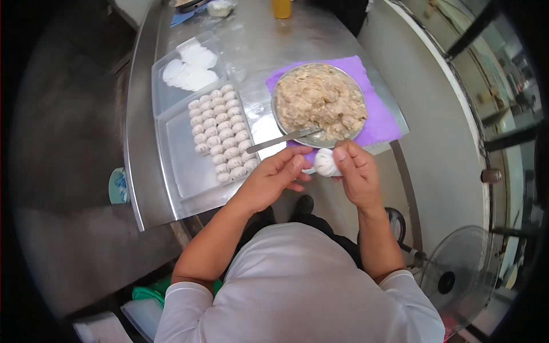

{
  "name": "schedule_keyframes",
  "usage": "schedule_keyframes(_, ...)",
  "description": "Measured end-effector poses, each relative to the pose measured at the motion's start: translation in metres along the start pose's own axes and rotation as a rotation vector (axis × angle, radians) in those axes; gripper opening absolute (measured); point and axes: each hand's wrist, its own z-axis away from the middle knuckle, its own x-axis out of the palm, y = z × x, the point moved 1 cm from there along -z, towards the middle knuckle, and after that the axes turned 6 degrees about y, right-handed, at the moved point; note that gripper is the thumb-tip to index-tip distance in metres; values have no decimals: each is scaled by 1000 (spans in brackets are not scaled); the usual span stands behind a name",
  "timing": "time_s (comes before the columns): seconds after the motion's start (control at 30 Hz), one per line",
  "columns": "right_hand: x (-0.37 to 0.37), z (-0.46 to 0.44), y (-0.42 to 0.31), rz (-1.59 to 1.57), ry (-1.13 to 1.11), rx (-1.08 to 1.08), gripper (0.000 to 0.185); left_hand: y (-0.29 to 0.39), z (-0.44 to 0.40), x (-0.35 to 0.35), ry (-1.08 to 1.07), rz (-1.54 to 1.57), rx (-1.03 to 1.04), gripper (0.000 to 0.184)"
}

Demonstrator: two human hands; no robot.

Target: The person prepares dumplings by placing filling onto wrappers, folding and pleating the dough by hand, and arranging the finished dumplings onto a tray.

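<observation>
A white pleated dumpling (326, 163) is between my two hands, just off the near rim of the filling bowl. My right hand (361, 174) pinches it with thumb and fingertips. On its other side, my left hand (275, 176) has its thumb and fingers apart, close to a white edge beside the dumpling; whether it touches this edge is unclear. A round metal bowl (277, 116) heaped with pale minced filling (320, 98) stands beyond my hands. Across its near rim lies a flat metal spatula (280, 141), its handle pointing left.
Left of the bowl, a clear plastic tray (180, 166) holds rows of finished dumplings (221, 127). Thin white wrappers (191, 71) lie on its lid. Purple cloth (374, 117) is under the bowl on the steel table (251, 43). A fan (460, 280) stands at lower right.
</observation>
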Motion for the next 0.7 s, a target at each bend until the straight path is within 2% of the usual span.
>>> schedule_keyframes(0.07,11,-11,6,29,-85,-6,25,22,18,9,-38,874,89,40)
schedule_keyframes(0.1,20,-15,6,69,-131,-79,26,25,21,8,39,825,148,30)
schedule_keyframes(0.13,28,-18,6,107,-172,-156,27,22,23,3,63,824,151,30)
schedule_keyframes(0.2,36,-25,5,160,-220,-177,30,13,22,-7,215,658,230,34)
schedule_keyframes(0.33,60,-35,14,310,-207,-191,33,8,33,-22,399,562,265,34)
schedule_keyframes(0.53,104,-39,15,374,-146,-136,34,-8,47,-51,440,638,373,33)
schedule_keyframes(0.7,130,-41,20,323,-291,-166,33,-23,60,-73,416,640,345,33)
